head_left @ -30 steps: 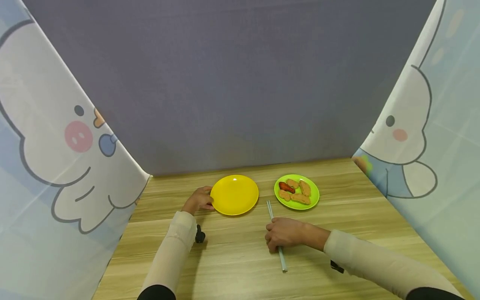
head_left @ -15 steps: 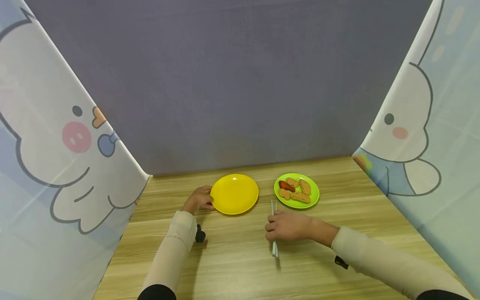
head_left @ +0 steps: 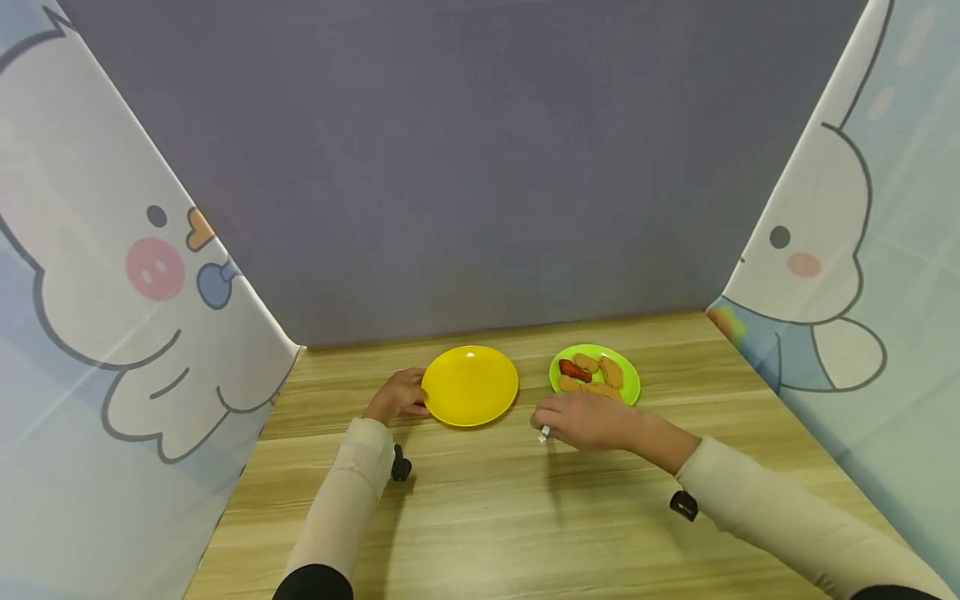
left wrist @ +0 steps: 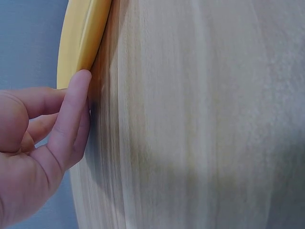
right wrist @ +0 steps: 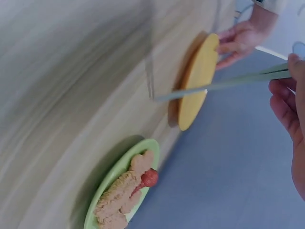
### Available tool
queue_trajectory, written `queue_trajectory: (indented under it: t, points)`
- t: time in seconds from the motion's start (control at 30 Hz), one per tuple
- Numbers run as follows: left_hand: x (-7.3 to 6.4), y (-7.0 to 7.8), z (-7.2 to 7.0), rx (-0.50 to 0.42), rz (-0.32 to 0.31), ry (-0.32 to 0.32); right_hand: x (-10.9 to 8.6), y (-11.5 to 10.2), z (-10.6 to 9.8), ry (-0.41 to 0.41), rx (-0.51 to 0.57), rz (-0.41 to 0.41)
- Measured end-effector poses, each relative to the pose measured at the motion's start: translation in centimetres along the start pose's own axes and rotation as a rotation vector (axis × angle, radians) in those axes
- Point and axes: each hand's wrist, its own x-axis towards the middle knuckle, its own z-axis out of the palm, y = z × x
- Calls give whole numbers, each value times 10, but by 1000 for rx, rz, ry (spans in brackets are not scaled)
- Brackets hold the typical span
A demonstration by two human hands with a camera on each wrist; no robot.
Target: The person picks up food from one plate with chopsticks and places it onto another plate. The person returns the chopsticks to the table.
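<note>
My left hand (head_left: 400, 394) holds the left rim of a yellow plate (head_left: 470, 386), with thumb and fingers at its edge in the left wrist view. My right hand (head_left: 588, 421) grips a pair of pale green chopsticks (right wrist: 228, 85), raised off the table; in the head view only their butt ends show below the fingers. The chopsticks point down toward the table in the right wrist view, their tips close together. Just beyond the right hand lies a green plate (head_left: 632, 390) bearing a red-brown drumstick (head_left: 575, 371) and several tan breaded pieces (head_left: 611, 372), partly hidden by that hand.
Both plates rest on a wood-grain table (head_left: 480, 517), the yellow one left of the green one. A grey backdrop (head_left: 480, 183) rises behind the table's far edge. Cartoon-printed panels (head_left: 817, 217) flank it on both sides.
The right hand has lifted the chopsticks off the table and moved forward toward the green plate, turning them so they foreshorten. The left hand stays at the yellow plate.
</note>
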Motion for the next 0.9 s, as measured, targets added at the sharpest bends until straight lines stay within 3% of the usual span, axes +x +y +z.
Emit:
queue_trajectory:
  t: [0.23, 0.47, 0.7, 0.9]
  points:
    - [2, 0, 0, -16, -18, 2, -1, 13, -10, 150, 333, 176]
    - [0, 1, 1, 15, -44, -3, -4, 22, -12, 153, 551, 263]
    - [0, 2, 1, 2, -22, -6, -2, 26, -12, 148, 582, 270]
    - [1, 1, 0, -14, -16, -4, 1, 28, -11, 47, 566, 295]
